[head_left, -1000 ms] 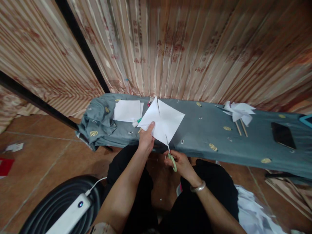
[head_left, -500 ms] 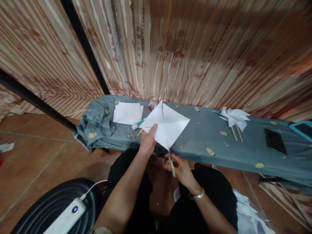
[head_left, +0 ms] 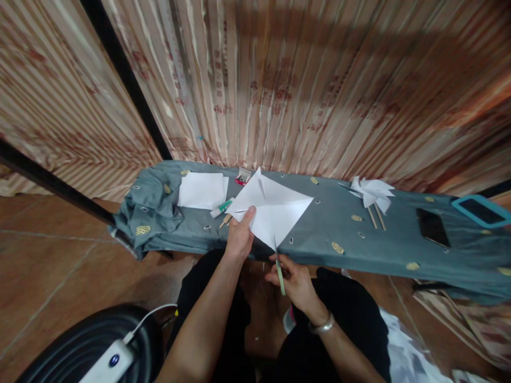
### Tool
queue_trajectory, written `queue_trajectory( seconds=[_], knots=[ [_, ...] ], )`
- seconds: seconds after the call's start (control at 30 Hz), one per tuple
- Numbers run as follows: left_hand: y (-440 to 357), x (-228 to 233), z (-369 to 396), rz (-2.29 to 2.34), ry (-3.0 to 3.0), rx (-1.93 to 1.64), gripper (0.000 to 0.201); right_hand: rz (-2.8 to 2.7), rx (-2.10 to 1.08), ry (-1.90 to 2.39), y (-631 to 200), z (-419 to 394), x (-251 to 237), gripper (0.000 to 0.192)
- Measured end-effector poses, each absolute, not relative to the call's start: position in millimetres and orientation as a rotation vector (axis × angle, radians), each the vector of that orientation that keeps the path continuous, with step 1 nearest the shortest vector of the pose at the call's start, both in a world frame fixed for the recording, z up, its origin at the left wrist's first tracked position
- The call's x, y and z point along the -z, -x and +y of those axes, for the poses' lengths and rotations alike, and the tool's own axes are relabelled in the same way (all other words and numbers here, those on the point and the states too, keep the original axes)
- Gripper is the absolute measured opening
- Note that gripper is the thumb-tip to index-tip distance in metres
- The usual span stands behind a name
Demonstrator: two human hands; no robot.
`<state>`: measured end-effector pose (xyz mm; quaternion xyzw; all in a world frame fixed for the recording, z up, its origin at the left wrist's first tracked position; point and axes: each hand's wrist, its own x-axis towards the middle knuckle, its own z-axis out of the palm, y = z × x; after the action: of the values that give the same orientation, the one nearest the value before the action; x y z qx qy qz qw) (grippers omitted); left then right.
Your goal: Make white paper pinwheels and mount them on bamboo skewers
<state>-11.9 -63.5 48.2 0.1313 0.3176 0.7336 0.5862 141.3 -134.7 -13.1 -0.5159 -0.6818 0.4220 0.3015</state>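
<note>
A square sheet of white paper (head_left: pixel 279 213), turned corner-down, is held by my left hand (head_left: pixel 240 234) near its left side, thumb on top. Slits run inward from its top and left corners. My right hand (head_left: pixel 296 282) grips a pair of scissors (head_left: pixel 280 276) with light green handles. The blades are at the paper's bottom corner, pointing up toward its middle. Beside the paper's left corner lie a green and white tube (head_left: pixel 222 207) and several wooden sticks (head_left: pixel 225 220). A small box with red (head_left: pixel 241 178) sits behind the paper.
A stack of white paper (head_left: pixel 201 190) lies left on the cloth-covered bench (head_left: pixel 319 250). To the right are paper pinwheels (head_left: pixel 373 192) on sticks, a dark phone (head_left: pixel 433 227) and a blue-framed tablet (head_left: pixel 482 210). White scraps (head_left: pixel 403 346) lie at lower right. A white power bank (head_left: pixel 109 364) rests on a black stool.
The view has shifted a little, so the bench items sit further left. Both hands keep their holds, with the scissors still at the paper's bottom corner.
</note>
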Motion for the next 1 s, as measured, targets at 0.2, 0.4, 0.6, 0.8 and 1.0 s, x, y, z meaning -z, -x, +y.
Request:
queue_trajectory(
  seconds=[0.2,0.4,0.6,0.8,1.0],
  knots=[
    [13.0,-46.2,-62.9,0.745,-0.297,-1.711,0.029,-1.792,-1.085,1.364,-141.0,-133.8,12.7,0.037],
    [11.9,-47.0,-63.4,0.764,-0.276,-1.708,0.02,-1.778,-1.105,1.366,-140.6,-133.8,12.6,0.038],
    [11.3,-48.6,-63.6,0.782,-0.256,-1.709,0.02,-1.778,-1.105,1.391,-141.7,-134.1,13.4,0.039],
    [11.6,-47.8,-63.3,0.778,-0.261,-1.715,0.02,-1.769,-1.108,1.4,-143.6,-133.9,16.8,0.043],
    [7.9,-46.3,-64.3,0.738,-0.321,-1.726,0.033,-1.773,-1.111,1.413,-141.3,-131.9,13.4,0.048]
  ],
)
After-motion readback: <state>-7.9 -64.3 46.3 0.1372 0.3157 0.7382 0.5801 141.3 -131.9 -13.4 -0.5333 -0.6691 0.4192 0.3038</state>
